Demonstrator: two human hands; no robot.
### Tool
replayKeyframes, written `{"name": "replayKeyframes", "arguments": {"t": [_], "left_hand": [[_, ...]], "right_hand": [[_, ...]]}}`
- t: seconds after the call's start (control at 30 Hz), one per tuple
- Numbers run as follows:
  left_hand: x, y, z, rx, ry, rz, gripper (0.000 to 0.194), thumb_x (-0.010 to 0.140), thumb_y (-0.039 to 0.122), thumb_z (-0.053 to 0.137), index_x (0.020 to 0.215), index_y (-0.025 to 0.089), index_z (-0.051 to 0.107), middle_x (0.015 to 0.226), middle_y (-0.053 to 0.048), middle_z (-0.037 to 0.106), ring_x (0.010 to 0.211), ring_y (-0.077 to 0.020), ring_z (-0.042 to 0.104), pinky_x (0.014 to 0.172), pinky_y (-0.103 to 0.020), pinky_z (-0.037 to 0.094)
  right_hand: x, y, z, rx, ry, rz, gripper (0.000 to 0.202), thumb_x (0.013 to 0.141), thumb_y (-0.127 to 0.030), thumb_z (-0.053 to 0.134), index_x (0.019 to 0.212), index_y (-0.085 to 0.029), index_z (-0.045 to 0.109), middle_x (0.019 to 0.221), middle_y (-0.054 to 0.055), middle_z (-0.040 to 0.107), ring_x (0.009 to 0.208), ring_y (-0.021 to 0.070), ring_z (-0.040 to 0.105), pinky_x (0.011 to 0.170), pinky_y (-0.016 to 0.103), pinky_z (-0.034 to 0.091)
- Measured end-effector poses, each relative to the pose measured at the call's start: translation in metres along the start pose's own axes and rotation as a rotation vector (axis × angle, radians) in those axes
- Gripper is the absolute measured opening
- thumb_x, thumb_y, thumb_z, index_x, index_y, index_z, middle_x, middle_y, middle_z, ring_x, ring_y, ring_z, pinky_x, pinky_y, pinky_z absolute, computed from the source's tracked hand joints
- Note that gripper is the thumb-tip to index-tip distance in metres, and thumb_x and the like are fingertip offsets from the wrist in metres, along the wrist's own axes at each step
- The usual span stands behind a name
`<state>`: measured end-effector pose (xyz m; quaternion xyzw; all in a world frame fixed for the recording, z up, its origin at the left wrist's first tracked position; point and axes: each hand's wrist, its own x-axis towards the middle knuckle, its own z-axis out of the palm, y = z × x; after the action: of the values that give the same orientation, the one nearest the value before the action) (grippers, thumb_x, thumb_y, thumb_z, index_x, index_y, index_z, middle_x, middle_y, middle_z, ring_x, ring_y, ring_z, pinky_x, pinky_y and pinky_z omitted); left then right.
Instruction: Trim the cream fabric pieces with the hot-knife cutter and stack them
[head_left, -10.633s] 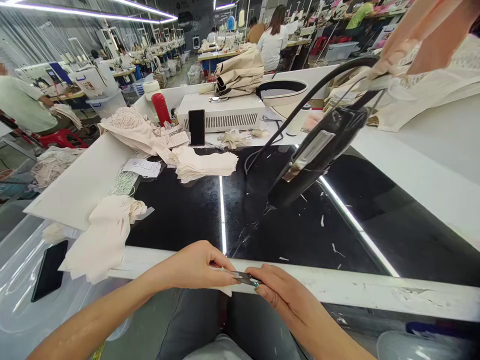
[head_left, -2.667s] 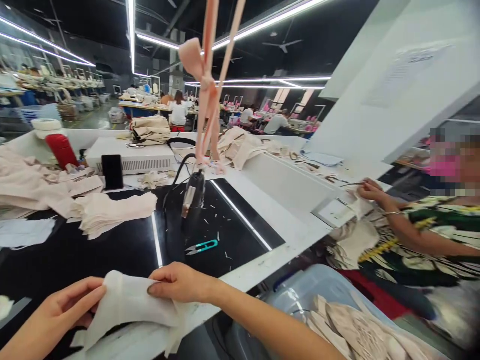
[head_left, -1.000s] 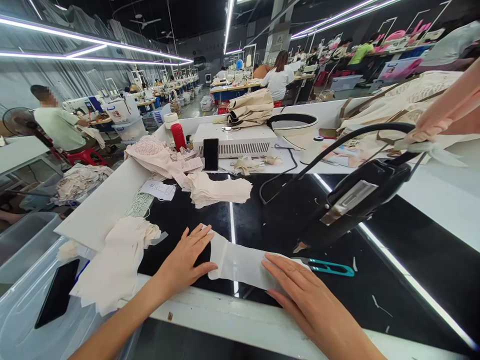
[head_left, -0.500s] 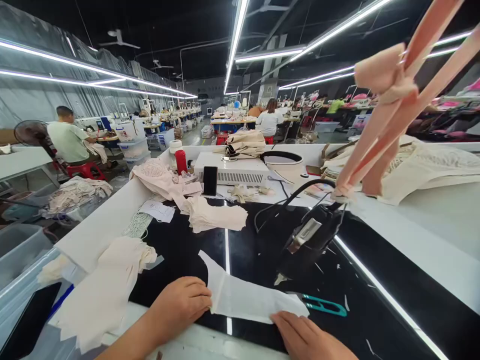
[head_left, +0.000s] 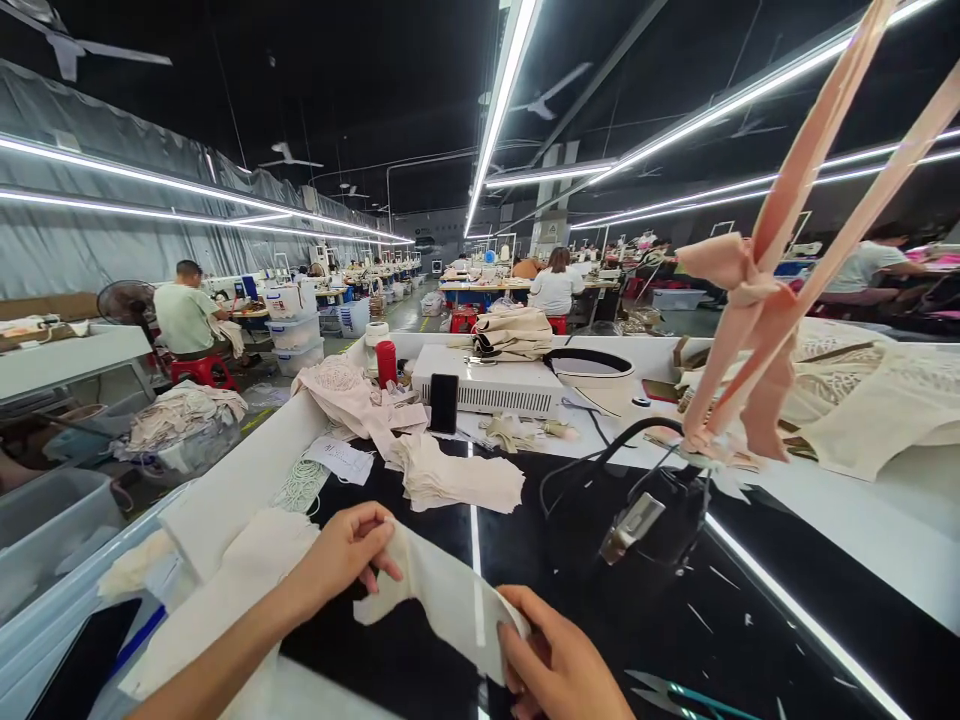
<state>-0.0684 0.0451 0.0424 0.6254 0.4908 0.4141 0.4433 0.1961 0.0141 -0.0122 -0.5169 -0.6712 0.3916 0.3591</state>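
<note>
A pale, curved fabric piece (head_left: 450, 592) is stretched between my two hands over the glossy black tabletop (head_left: 570, 620). My left hand (head_left: 358, 548) pinches its upper left end between thumb and fingers. At the other end, my right hand (head_left: 551, 650) grips the cloth with the thumb on top; some of its fingertips are hidden. To the left, under my left forearm, lies a stack of cream fabric pieces (head_left: 255, 550). Another stack of cut pieces (head_left: 457, 478) rests beyond the held cloth. Teal thread snips (head_left: 686, 695) lie right of my right hand.
A dark clamp-like metal device (head_left: 637, 525) with a cable stands right of centre. Knotted pink straps (head_left: 750, 290) hang above it. Behind are a white vented box (head_left: 487, 390), an upright phone (head_left: 443, 403) and a red thread spool (head_left: 386, 364). Co-workers sit farther off.
Both hands have lifted the fabric piece off the black surface, and it now bends between them. My left hand went up and left. The camera view has tilted up.
</note>
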Motion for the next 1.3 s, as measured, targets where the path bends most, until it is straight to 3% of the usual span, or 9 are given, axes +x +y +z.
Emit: {"name": "replayKeyframes", "arguments": {"t": [0.13, 0.2, 0.3, 0.4, 0.57, 0.7, 1.07, 1.2, 1.3], "left_hand": [[0.06, 0.02, -0.026, 0.059, 0.072, 0.146, 0.045, 0.09, 0.064, 0.061, 0.088, 0.019, 0.058, 0.081, -0.004, 0.07, 0.083, -0.0213, 0.076, 0.068, -0.028, 0.06], [0.09, 0.028, -0.032, 0.099, 0.108, 0.233, 0.038, 0.095, 0.057, 0.056, 0.094, 0.019, 0.061, 0.095, -0.006, 0.073, 0.097, -0.0215, 0.074, 0.084, -0.032, 0.06], [0.125, 0.031, -0.031, 0.191, 0.148, 0.348, 0.029, 0.098, 0.045, 0.052, 0.101, 0.019, 0.066, 0.11, -0.007, 0.073, 0.109, -0.0215, 0.068, 0.1, -0.036, 0.053], [0.139, 0.015, -0.022, 0.302, 0.139, 0.393, 0.027, 0.099, 0.037, 0.05, 0.104, 0.02, 0.07, 0.114, -0.006, 0.074, 0.109, -0.0218, 0.067, 0.101, -0.036, 0.052], [0.133, -0.029, -0.012, 0.474, 0.017, 0.387, 0.024, 0.096, 0.032, 0.053, 0.105, 0.021, 0.073, 0.115, -0.004, 0.077, 0.109, -0.0229, 0.07, 0.101, -0.035, 0.052], [0.121, -0.044, -0.016, 0.565, -0.069, 0.402, 0.024, 0.098, 0.033, 0.053, 0.106, 0.023, 0.074, 0.127, -0.004, 0.073, 0.117, -0.0224, 0.068, 0.108, -0.037, 0.049], [0.128, -0.025, -0.008, 0.704, 0.077, 0.401, 0.035, 0.106, 0.031, 0.042, 0.126, 0.02, 0.069, 0.136, -0.007, 0.068, 0.131, -0.0236, 0.059, 0.117, -0.041, 0.042], [0.126, -0.021, 0.002, 0.758, -0.023, 0.335, 0.028, 0.102, 0.028, 0.054, 0.12, 0.019, 0.072, 0.129, -0.006, 0.072, 0.124, -0.0232, 0.064, 0.111, -0.034, 0.047], [0.108, -0.013, -0.01, 0.774, -0.025, 0.267, 0.032, 0.103, 0.03, 0.052, 0.129, 0.02, 0.068, 0.14, -0.005, 0.065, 0.134, -0.0208, 0.057, 0.116, -0.031, 0.04]], "right_hand": [[0.073, -0.02, -0.004, -0.043, 0.177, -0.21, 0.032, 0.096, -0.034, 0.043, 0.1, -0.019, 0.07, 0.057, -0.001, 0.068, 0.049, 0.0195, 0.07, 0.048, 0.028, 0.06], [0.11, -0.024, -0.013, -0.081, 0.326, -0.271, 0.038, 0.099, -0.032, 0.037, 0.113, -0.017, 0.068, 0.089, 0.009, 0.077, 0.073, 0.0224, 0.077, 0.065, 0.035, 0.065], [0.152, -0.02, -0.028, -0.2, 0.517, -0.352, 0.042, 0.1, -0.028, 0.034, 0.126, -0.016, 0.064, 0.125, 0.017, 0.07, 0.114, 0.0284, 0.069, 0.098, 0.05, 0.057], [0.171, -0.002, -0.038, -0.352, 0.553, -0.408, 0.041, 0.099, -0.023, 0.035, 0.127, -0.016, 0.065, 0.129, 0.017, 0.068, 0.123, 0.0303, 0.063, 0.105, 0.053, 0.051], [0.169, 0.038, -0.041, -0.602, 0.39, -0.467, 0.04, 0.091, -0.009, 0.043, 0.113, -0.019, 0.075, 0.109, 0.011, 0.076, 0.1, 0.0241, 0.073, 0.09, 0.037, 0.06], [0.166, 0.054, -0.04, -0.756, 0.349, -0.49, 0.042, 0.089, -0.004, 0.043, 0.116, -0.015, 0.074, 0.112, 0.013, 0.077, 0.101, 0.025, 0.074, 0.09, 0.038, 0.06], [0.156, 0.056, -0.038, -1.004, 0.442, -0.601, 0.059, 0.074, 0.007, 0.042, 0.118, -0.018, 0.073, 0.121, 0.014, 0.076, 0.115, 0.0353, 0.07, 0.089, 0.053, 0.062], [0.148, 0.05, -0.033, -1.005, 0.371, -0.711, 0.053, 0.076, 0.007, 0.039, 0.108, -0.013, 0.077, 0.108, 0.015, 0.08, 0.101, 0.0353, 0.076, 0.084, 0.053, 0.065], [0.122, 0.039, -0.024, -0.935, 0.241, -0.808, 0.052, 0.086, 0.001, 0.038, 0.12, -0.015, 0.074, 0.12, 0.014, 0.077, 0.11, 0.0322, 0.074, 0.092, 0.05, 0.064]]}}
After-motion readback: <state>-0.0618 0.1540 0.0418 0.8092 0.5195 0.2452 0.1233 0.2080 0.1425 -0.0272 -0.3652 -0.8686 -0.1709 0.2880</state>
